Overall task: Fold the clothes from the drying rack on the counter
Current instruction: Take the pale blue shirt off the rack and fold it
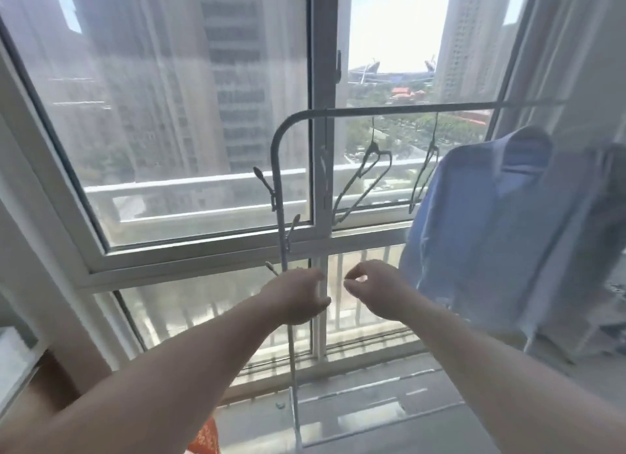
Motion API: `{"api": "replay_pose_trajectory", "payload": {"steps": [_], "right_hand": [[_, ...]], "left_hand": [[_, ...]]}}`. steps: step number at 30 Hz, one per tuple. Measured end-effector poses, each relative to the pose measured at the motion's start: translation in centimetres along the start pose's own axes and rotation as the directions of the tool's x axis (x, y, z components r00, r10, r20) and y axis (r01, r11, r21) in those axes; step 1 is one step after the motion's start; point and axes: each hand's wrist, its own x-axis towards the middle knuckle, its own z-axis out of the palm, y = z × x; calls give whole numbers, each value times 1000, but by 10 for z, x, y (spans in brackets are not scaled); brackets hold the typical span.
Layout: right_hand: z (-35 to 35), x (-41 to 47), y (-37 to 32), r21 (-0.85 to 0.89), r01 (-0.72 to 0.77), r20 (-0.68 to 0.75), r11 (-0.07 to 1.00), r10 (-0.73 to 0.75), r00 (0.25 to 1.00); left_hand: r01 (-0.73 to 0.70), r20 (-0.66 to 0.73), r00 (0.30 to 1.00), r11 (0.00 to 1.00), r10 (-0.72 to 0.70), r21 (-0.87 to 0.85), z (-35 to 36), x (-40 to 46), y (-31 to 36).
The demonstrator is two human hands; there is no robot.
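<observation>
Rack [283, 169] stands against the window [203, 243], its top rail running right from the rounded left corner. Two bare hangers [364, 182] hang near the rail's left end; judged from that, some garments are already off. One blue shirt [491, 237] hangs on a hanger toward the rail's right end, with more pale cloth blurred behind it at the far right, too smeared to identify.

Left hand [298, 296] sits low by the rack's left upright, fingers curled; whether they close round the post or only lie in front of it, cannot tell. Right hand [379, 289] hovers just beside it, apart from the shirt, thumb and forefinger bent toward each other with a gap between, nothing pinched.

Counter not in view; no folded pile visible, so folding progress cannot be read.

Left to do, by my reading: take down the shirt, carry it to the counter, fold it, then deal with whatever hangs behind.
</observation>
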Motion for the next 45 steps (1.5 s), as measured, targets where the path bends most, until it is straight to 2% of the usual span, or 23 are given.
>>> {"api": "replay_pose_trajectory", "payload": {"steps": [4,6,9,16,25,29,32,36,41,43,45], "right_hand": [[-72,-5,81,69,-94,-111,993,101,989],[-88,-4,97,64,-112,-137,992,120,983],[-132,-7,152,82,-139,-196,987,152,969],[-212,2,237,39,-185,-216,982,189,958],[-280,93,320,84,-251,-354,964,264,897],[-305,144,348,88,-330,-451,940,333,828],[-330,186,374,25,-343,-549,939,300,780],[-357,220,406,-60,-344,-658,937,222,720],[-382,253,457,-4,-398,-661,917,296,689],[-389,262,473,-6,-394,-632,919,302,714],[-396,270,492,-41,-345,-567,938,262,781]], "left_hand": [[-76,-11,997,997,76,22,11,49,86],[-97,-23,995,995,97,18,10,61,101],[-133,-58,989,991,134,22,12,101,161],[-209,-67,975,978,210,12,12,177,251],[-292,-134,949,956,286,-28,16,316,326],[-337,-159,933,939,322,-76,15,381,355],[-369,-173,922,921,346,-123,10,436,380],[-356,-175,930,914,324,-196,7,481,405],[-302,-181,947,927,264,-223,10,523,436],[-259,-169,960,934,221,-248,11,534,451],[-187,-152,977,935,147,-301,15,545,470]]}}
